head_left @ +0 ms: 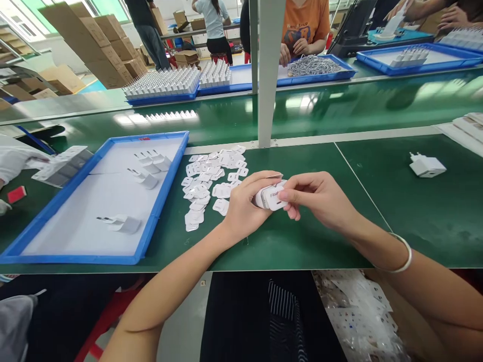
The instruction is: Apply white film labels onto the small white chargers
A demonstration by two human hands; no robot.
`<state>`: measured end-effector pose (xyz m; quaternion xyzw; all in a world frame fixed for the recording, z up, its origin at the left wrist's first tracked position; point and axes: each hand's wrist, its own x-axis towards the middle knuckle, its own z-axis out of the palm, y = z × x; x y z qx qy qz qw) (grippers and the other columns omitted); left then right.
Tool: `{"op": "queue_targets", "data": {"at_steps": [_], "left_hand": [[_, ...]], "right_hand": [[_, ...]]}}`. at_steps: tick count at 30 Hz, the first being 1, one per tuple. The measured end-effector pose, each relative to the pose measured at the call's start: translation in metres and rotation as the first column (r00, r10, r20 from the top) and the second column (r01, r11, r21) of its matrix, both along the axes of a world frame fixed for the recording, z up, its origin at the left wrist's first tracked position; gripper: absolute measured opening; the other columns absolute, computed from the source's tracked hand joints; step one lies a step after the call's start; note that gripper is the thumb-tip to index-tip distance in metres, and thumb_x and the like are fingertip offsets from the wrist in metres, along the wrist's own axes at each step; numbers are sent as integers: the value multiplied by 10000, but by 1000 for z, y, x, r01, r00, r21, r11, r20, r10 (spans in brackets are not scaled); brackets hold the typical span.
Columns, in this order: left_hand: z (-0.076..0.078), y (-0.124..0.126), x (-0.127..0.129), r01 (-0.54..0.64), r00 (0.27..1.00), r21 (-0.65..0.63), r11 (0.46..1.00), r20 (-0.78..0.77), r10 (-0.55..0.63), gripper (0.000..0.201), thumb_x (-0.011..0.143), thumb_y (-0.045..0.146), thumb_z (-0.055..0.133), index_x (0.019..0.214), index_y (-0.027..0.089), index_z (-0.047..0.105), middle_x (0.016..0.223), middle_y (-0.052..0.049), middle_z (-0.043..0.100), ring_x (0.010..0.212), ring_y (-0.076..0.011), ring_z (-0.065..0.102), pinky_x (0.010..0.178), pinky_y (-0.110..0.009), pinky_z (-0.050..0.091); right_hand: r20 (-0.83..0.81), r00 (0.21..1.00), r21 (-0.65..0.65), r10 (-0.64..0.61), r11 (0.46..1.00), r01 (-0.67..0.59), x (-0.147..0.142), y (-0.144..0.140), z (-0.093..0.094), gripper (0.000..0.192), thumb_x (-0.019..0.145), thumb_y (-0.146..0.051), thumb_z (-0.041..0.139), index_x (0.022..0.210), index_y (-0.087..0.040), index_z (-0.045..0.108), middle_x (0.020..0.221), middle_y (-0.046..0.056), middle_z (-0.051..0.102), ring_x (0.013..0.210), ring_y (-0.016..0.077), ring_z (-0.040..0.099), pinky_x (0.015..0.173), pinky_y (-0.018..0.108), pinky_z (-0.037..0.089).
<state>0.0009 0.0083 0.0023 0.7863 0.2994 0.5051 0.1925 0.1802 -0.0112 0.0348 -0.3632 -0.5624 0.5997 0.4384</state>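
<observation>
My left hand is closed round a white plug charger, its end turned to the right. Against that end, the thumb and fingers of my right hand pinch a small white cover plate with printing on it. Whether the plate is seated or only resting there I cannot tell. Beside my left hand lies a loose heap of similar white cover plates on the green bench. Another white plug charger, pins pointing up, lies on the bench at the right.
A blue-rimmed tray at the left holds several white chargers. Past it, a co-worker's sleeve is near a row of chargers. A grey post rises ahead. Filled trays and people stand beyond the bench.
</observation>
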Motion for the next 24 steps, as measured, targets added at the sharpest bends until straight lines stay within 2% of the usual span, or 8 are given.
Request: {"op": "queue_targets", "data": {"at_steps": [4, 12, 19, 24], "left_hand": [[0, -2, 1, -16, 1000, 19, 1000, -10, 16, 272, 778, 166, 781, 1043, 185, 720, 1143, -96, 744, 1039, -207, 716, 890, -365, 608], [-1, -3, 1, -35, 999, 32, 999, -22, 36, 281, 778, 130, 769, 1048, 186, 711, 1147, -89, 738, 1040, -206, 714, 890, -364, 610], [0, -4, 1, -42, 999, 43, 998, -28, 43, 258, 789, 130, 760, 1037, 178, 711, 1139, -86, 741, 1033, -197, 715, 889, -346, 609], [0, -5, 2, -38, 998, 44, 998, -48, 40, 266, 796, 120, 748, 1053, 175, 705, 1156, -97, 737, 1046, -201, 711, 899, -353, 608]], "right_hand": [[17, 1000, -23, -21, 1000, 21, -3, 0, -1, 235, 781, -314, 818, 628, -177, 704, 550, -7, 636, 464, 90, 573, 474, 208, 469], [29, 999, -50, 13, 999, -12, -2, 0, 0, 256, 768, -334, 825, 620, -172, 695, 553, -6, 636, 485, 98, 585, 490, 209, 481], [93, 995, -24, -25, 999, 27, -3, -1, 0, 305, 762, -379, 822, 612, -169, 660, 539, -10, 610, 469, 98, 565, 476, 214, 463], [168, 983, 53, -71, 997, 63, -5, -4, 1, 350, 758, -414, 818, 598, -177, 617, 533, -26, 553, 450, 89, 510, 439, 219, 408]]}}
